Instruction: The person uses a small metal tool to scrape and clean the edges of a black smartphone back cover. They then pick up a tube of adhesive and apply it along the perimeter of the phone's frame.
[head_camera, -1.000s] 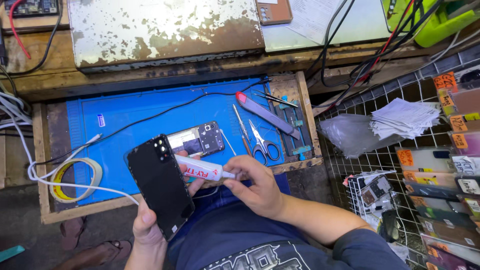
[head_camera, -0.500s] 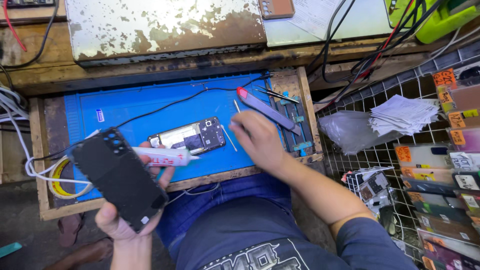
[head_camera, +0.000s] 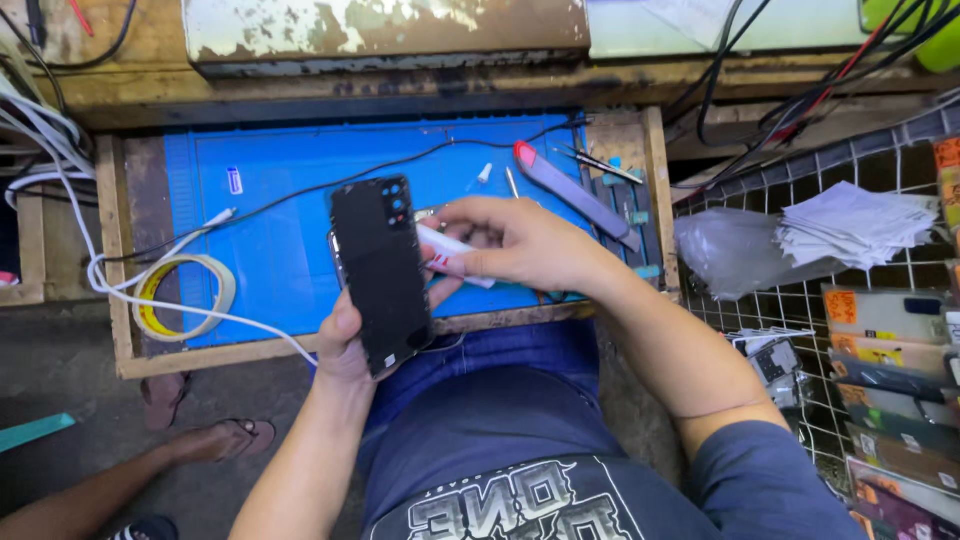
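A black phone back cover (head_camera: 382, 272) is held upright in the left hand (head_camera: 350, 345), gripped by its lower edge with the camera cut-outs at the top. A white glue tube (head_camera: 455, 262) with red print is grasped in the right hand (head_camera: 525, 248), fingers closed around it just beside the cover. By the look of things, the cover is off the phone and the glue is only now being brought to it; whether any bead is laid cannot be told, and the refitting seems still to be done.

A blue work mat (head_camera: 290, 170) is laid in a worn wooden tray (head_camera: 112, 240). On it are seen a roll of yellow tape (head_camera: 180, 295), a white cable (head_camera: 70, 190), a thin black wire (head_camera: 330, 185), a red-tipped knife (head_camera: 570, 190) and tweezers (head_camera: 600, 165). To the right, a wire rack (head_camera: 800, 280) with packets is seen, and a stack of white sheets (head_camera: 850, 225). Below left, a sandalled foot (head_camera: 215, 438) is shown on a concrete floor (head_camera: 60, 370).
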